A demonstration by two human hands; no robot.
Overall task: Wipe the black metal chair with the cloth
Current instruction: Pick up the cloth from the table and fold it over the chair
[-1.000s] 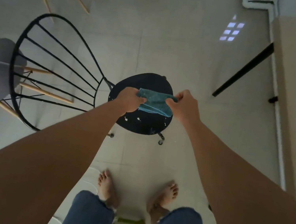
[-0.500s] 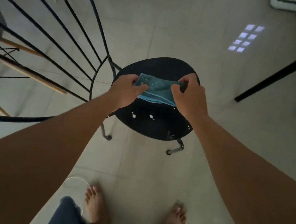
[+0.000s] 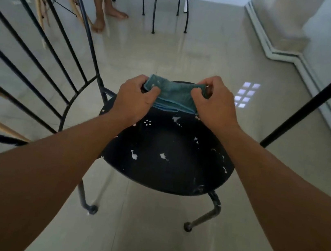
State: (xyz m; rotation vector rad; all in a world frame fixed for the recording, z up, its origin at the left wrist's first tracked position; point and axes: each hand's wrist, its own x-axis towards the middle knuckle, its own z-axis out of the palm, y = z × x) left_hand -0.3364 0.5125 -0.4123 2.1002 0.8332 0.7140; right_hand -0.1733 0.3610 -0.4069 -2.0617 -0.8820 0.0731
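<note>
GRIP: left hand (image 3: 136, 99) and right hand (image 3: 212, 104) each pinch an end of the folded teal cloth (image 3: 174, 95), probably squaring it into a pad | WHERE: cloth hangs between the hands over the far edge of the black metal chair (image 3: 166, 157) | SURFACE: white specks on the seat below the hands | ROOM: glossy tiled floor (image 3: 143, 240), dim.

Both bare forearms extend forward from the lower corners of the view and converge toward the centre. Left hand (image 3: 136, 99): back of hand up, fingers curled, thumb tucked forward, grip closed on the left end of the cloth (image 3: 174, 97). Right hand (image 3: 215, 104): back of hand up, knuckles raised, fingers bent inward, grip closed on the right end. Hands are level and near each other, not touching. Wrists straight.
</note>
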